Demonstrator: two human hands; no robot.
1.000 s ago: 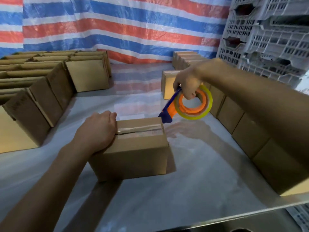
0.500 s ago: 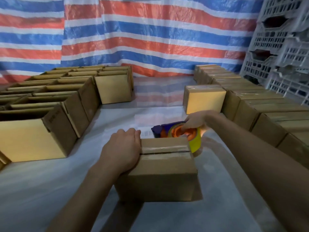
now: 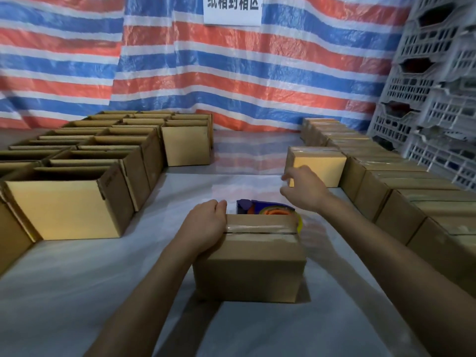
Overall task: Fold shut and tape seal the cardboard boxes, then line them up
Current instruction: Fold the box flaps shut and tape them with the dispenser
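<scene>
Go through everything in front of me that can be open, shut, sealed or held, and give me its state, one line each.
front box: flaps folded shut, tape strip along the top seam.
tape dispenser: lying on the table behind the front box, no hand on it.
left hand: holds the front box's left end.
right hand: open, in the air, holding nothing.
left-side boxes: tops open.
right-side row of boxes: closed, lined up.

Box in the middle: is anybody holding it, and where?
Yes. The left hand grips the box at its top left edge; the right hand holds nothing.
</scene>
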